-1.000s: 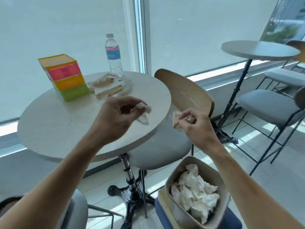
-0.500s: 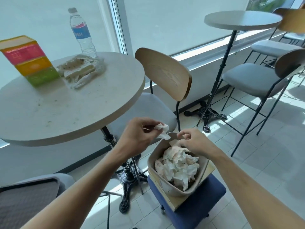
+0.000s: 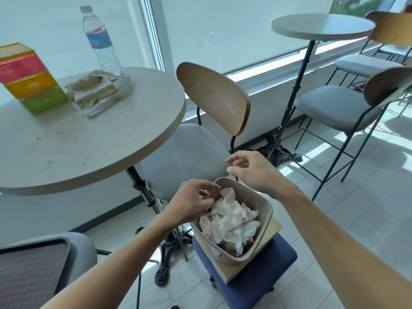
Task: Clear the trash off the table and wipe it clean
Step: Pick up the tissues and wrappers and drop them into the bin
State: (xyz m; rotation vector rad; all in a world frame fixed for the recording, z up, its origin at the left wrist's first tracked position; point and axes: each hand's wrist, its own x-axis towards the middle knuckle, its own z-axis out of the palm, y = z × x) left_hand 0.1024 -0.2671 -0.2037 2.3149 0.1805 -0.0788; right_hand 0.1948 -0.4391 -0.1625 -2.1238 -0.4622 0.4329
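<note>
A beige trash bin (image 3: 264, 221) full of crumpled tissues (image 3: 229, 221) stands on a blue stool (image 3: 256, 284) below the round table (image 3: 89, 139). My left hand (image 3: 191, 202) hovers at the bin's left rim, fingers loosely curled over the tissues, with nothing clearly in it. My right hand (image 3: 252, 168) is above the bin's far rim, fingers apart and empty. On the table lie a dirty rag (image 3: 98, 92), a water bottle (image 3: 101, 41) and a stack of coloured tissue boxes (image 3: 29, 79). Crumbs and smears speckle the tabletop.
A wooden-backed chair (image 3: 211, 99) with a grey seat is tucked under the table beside the bin. A dark tray (image 3: 29, 273) rests on a chair at lower left. A second round table (image 3: 323, 27) and more chairs (image 3: 338, 108) stand to the right on the tiled floor.
Both hands came down from the table's edge to the bin. The tissue scraps they pinched are out of the fingers, and the right hand has lifted off the rim.
</note>
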